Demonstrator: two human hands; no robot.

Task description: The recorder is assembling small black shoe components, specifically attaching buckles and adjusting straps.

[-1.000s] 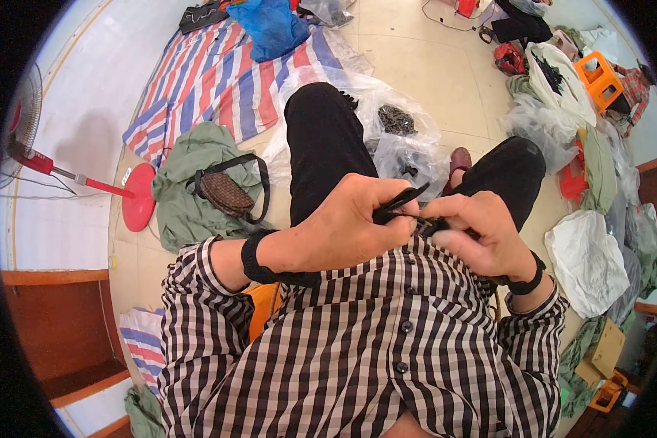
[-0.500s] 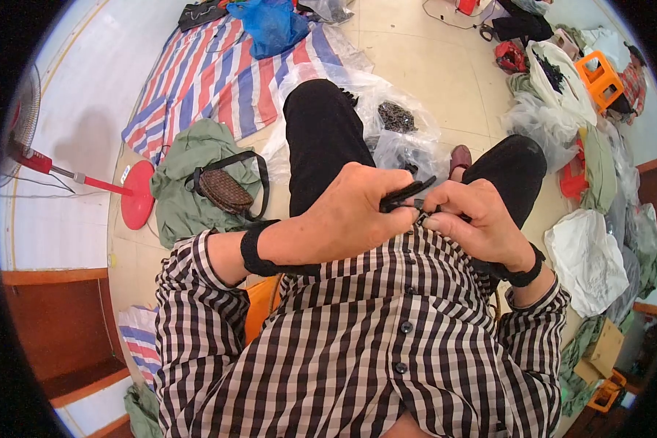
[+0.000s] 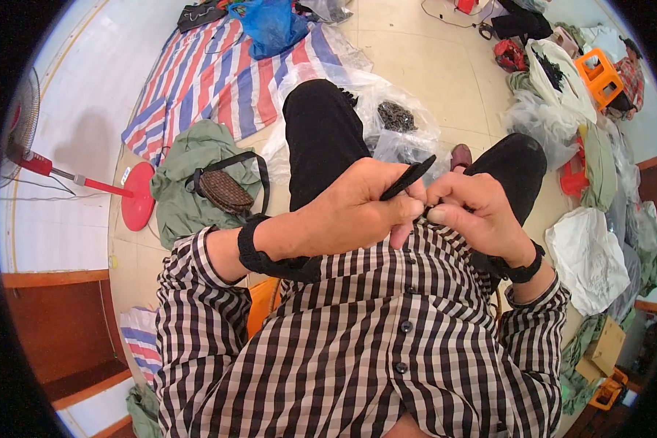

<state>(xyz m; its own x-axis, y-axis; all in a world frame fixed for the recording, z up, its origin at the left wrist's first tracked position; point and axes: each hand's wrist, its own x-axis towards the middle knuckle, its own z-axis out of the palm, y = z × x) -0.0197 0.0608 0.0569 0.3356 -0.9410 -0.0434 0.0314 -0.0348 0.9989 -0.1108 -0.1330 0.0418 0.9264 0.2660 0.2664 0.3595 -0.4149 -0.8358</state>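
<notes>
Above my lap, my left hand (image 3: 350, 208) is closed round a narrow black strip (image 3: 410, 177); its rounded end sticks out above the fingers toward the upper right. My right hand (image 3: 474, 212) is closed in a pinch, thumb and fingertips right beside the left fingertips. A small dark bit shows between the two hands, but what the right fingers hold is too hidden to name. Below my hands is my checked shirt (image 3: 328, 314). Between my black-trousered legs, a clear plastic bag (image 3: 416, 102) holds a heap of small dark pieces (image 3: 396, 115).
To the left lie a green cloth (image 3: 175, 160) with a brown pouch (image 3: 226, 192) and a red-based fan (image 3: 137, 197). Farther off is a striped sheet (image 3: 197, 80) with a blue bag (image 3: 266, 25). On the right are a white sack (image 3: 588, 259) and an orange stool (image 3: 598, 77).
The black strip has turned in my left hand and its end points more steeply up. My hands have drawn closer together, and the left lower fingers have shifted downward.
</notes>
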